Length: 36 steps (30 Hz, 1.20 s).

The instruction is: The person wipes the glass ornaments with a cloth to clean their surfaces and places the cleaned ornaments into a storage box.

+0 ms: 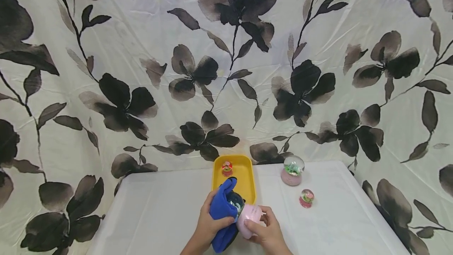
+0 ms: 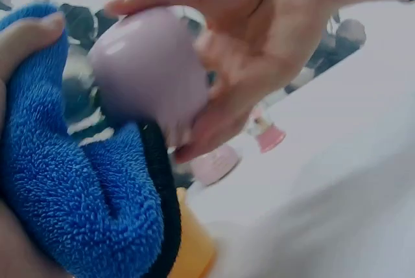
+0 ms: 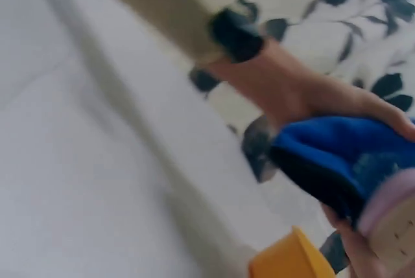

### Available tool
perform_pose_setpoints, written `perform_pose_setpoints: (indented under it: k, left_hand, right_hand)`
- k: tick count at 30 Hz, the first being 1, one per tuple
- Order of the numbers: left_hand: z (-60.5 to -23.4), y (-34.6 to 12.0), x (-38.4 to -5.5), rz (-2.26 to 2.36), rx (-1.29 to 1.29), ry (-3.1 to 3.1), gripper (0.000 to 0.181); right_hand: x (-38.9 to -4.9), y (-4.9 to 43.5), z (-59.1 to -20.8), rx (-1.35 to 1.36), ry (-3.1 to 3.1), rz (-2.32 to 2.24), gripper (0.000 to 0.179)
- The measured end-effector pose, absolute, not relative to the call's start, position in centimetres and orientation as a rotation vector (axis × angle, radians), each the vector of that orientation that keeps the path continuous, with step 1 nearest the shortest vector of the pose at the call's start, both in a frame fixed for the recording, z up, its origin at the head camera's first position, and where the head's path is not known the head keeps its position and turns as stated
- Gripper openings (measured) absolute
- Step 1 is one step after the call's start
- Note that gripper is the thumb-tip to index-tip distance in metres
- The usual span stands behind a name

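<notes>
My right hand (image 1: pixel 266 229) grips the pink base of a snow globe (image 1: pixel 249 220), tipped on its side with the glass dome toward the left. In my left hand (image 1: pixel 209 223) is a blue cloth (image 1: pixel 221 204) with a dark edge, wrapped partly around the dome. The left wrist view shows the cloth (image 2: pixel 84 181) against the glass and the smooth pink base (image 2: pixel 152 64) held by the right fingers. In the right wrist view the flat underside of the base (image 3: pixel 395 232) faces the camera. Part of the dome is hidden by the cloth.
Behind the hands lies a yellow tray (image 1: pixel 250 184) holding a small red snow globe (image 1: pixel 227 169). To the right stand a large pink-based snow globe (image 1: pixel 292 171) and another small snow globe (image 1: pixel 306 198). The white table (image 1: pixel 159 207) meets a floral curtain at the back.
</notes>
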<state>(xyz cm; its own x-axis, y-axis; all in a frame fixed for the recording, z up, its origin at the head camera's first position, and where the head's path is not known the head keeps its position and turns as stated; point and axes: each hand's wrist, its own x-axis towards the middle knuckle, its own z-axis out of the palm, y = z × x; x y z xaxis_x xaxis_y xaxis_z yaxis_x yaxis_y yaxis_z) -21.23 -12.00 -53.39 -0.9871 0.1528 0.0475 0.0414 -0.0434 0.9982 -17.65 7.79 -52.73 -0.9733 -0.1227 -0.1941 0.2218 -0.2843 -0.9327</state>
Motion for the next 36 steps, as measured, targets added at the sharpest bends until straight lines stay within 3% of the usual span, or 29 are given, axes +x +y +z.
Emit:
perform_pose_setpoints:
  k: [5, 11, 14, 17, 24, 36]
  left_hand:
    - [-53.4, -11.2, -21.2, 2.295, 0.093, 1.995, 0.078]
    - [-53.1, -11.1, -21.4, 2.276, 0.068, 1.975, 0.077]
    - [-53.0, -11.6, -21.4, 2.199, 0.108, 1.982, 0.074]
    - [-52.9, -12.3, -21.5, 2.126, 0.219, 1.92, 0.069]
    - [-52.8, -13.9, -21.7, 1.955, 0.509, 1.835, 0.063]
    - [-51.6, -14.8, -21.8, 1.908, 0.567, 1.979, 0.071]
  right_hand:
    - [-17.0, 5.8, -53.9, -0.016, 2.429, -2.333, 0.079]
    - [-17.4, 6.7, -54.5, -0.955, 3.473, -1.559, 0.085]
    - [-17.9, 8.1, -52.8, -1.368, 3.501, -1.125, 0.083]
    - [-18.4, 9.2, -50.4, -1.539, 3.281, -0.948, 0.079]
    - [-21.3, 10.9, -47.9, -1.399, 2.741, -1.195, 0.078]
    - [-24.0, 12.0, -52.2, -0.721, 1.752, -2.031, 0.067]
